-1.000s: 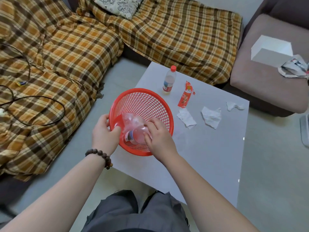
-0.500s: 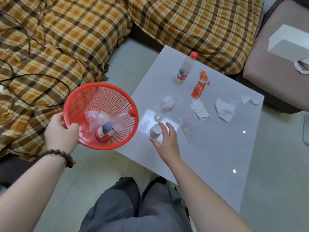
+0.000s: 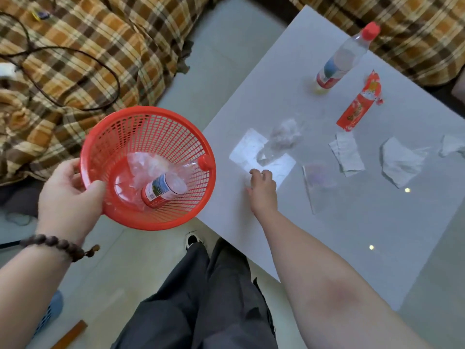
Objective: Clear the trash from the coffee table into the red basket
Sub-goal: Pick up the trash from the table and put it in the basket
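— What's on your bench (image 3: 352,222)?

— Tissues, a red wrapper (image 3: 360,105), an upright bottle (image 3: 343,55); no label is readable.

— And your hands?

— Your left hand (image 3: 68,197) grips the red basket (image 3: 148,137) beside the bench, a bottle inside. Your right hand (image 3: 261,192) curls around something small; what, I can't tell.

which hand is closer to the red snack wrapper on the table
Right. The right hand rests on the table, nearer the red snack wrapper; the left hand is off the table.

Plaid sofa (image 3: 83,79) w/ black cable (image 3: 75,79), pale grey floor (image 3: 221,54).
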A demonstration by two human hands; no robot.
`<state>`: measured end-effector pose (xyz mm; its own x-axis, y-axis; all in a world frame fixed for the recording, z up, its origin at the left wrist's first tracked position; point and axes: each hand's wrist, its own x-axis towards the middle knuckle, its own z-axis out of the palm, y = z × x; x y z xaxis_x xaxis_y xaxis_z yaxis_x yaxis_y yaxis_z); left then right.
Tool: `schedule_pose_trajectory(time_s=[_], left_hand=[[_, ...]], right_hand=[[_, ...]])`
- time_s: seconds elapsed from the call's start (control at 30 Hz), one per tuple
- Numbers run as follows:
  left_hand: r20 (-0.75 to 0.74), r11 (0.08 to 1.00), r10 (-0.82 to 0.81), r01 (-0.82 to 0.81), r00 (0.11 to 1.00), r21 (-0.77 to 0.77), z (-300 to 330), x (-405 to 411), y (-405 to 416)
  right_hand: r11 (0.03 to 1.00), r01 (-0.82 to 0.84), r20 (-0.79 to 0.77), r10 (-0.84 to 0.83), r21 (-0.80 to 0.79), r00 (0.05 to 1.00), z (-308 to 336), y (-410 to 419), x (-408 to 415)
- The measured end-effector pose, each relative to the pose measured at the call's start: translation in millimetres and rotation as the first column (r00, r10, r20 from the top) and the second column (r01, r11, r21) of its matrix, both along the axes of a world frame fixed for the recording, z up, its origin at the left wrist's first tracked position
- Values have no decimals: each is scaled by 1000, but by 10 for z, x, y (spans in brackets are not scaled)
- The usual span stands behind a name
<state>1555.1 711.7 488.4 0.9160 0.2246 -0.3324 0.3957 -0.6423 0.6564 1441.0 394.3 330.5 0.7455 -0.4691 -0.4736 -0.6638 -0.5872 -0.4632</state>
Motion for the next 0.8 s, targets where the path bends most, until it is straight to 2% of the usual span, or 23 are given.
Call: schedule_pose_trajectory(time_s=[0.07, 0.17, 0.27, 0.37, 0.47, 0.53, 0.63, 0.73, 0.8], left_hand=[[-23, 1000, 12, -12, 1000, -9, 186, -33, -187], [-20, 1000, 19, -20, 1000, -18, 340, -64, -367], [-2, 1000, -7, 7, 1000, 14, 385, -64, -462], [-3, 998, -60, 60, 998, 15, 430, -89, -583], [1, 992, -123, 123, 992, -30, 515, -155, -766], [-9, 985, -157, 156, 988, -75, 568, -209, -887], [-2, 971, -192, 190, 981, -143, 660, -256, -1024], [11, 960, -227, 226, 974, -166, 750, -282, -1117], [12, 955, -241, 239, 971, -177, 798, -306, -1167]], right_hand=[[1000, -13, -21, 12, -18, 1000, 26, -37, 34], [992, 108, 28, -110, 72, 994, 290, -109, 107], [975, 167, 261, -201, 146, 944, 817, -97, 213], [968, 183, 547, -250, 174, 799, 1451, 6, 317], [986, 90, 691, -164, 142, 704, 1919, 218, 418], [992, -53, 679, -41, 116, 733, 2061, 414, 477], [967, -251, 536, 192, 39, 822, 2020, 620, 538], [960, -278, 382, 254, 8, 888, 1903, 650, 594], [958, -285, 347, 273, -16, 897, 1853, 633, 618]])
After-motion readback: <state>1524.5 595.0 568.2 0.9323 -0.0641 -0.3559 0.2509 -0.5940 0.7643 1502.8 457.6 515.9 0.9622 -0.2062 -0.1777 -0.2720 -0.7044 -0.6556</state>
